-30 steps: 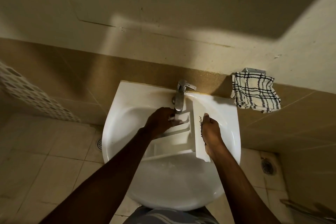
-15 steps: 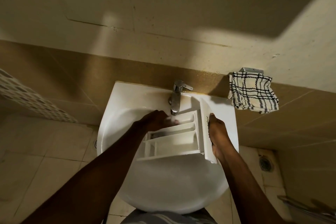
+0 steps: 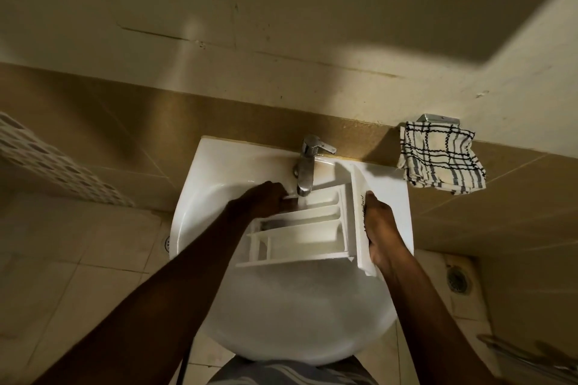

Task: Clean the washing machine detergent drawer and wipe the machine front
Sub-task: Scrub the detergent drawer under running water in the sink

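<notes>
The white detergent drawer [image 3: 305,236] lies across the white sink [image 3: 291,316] with its compartments facing up, its far end under the chrome tap [image 3: 307,167]. Water runs from the spout into the drawer's far compartment. My right hand [image 3: 380,228] grips the drawer's front panel on the right side. My left hand [image 3: 270,199] holds the drawer's far left corner beside the water stream, fingers curled over the edge.
A black-and-white checked cloth [image 3: 441,158] hangs from a metal holder on the wall to the right of the sink. Floor drains sit at the left [image 3: 167,243] and right [image 3: 458,280] of the basin. Tiled floor lies below.
The drawer has shifted left and lifted a little at its near end, showing more of its compartments. My left hand slid further toward the tap. My right hand keeps its grip.
</notes>
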Demonstrator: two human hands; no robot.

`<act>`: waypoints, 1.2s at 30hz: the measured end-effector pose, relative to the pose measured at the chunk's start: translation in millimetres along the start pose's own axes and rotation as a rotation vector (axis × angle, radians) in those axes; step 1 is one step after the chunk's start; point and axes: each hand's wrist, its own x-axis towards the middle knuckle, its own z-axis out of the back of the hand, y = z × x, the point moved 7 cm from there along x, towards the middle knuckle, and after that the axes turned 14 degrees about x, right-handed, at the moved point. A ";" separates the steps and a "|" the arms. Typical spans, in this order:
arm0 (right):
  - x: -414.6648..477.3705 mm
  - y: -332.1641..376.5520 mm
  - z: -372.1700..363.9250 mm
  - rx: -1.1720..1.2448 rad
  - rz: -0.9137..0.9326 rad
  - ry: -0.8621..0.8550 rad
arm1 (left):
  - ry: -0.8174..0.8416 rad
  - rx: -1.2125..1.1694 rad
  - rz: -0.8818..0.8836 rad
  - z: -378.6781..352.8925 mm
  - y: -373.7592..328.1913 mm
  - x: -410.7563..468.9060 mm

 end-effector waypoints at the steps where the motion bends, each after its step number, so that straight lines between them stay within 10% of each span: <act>1: -0.5 -3.9 -6.1 -0.003 -0.004 0.014 | -0.043 -0.048 0.005 4.1 -9.5 0.2; 12: 5.0 -9.7 -4.8 -0.016 -0.030 0.027 | -0.031 -0.167 0.000 -14.6 27.6 -11.0; 21: 6.0 4.0 -50.7 -0.020 -0.013 0.053 | -0.747 -0.221 0.070 -3.7 11.5 -49.0; 30: 4.9 7.6 -60.6 -0.038 -0.007 0.050 | -0.543 -0.548 -0.001 -1.8 -18.5 -31.9; 36: 5.7 2.6 -58.4 -0.047 -0.011 0.043 | -0.328 -0.206 0.086 -10.8 23.5 -31.9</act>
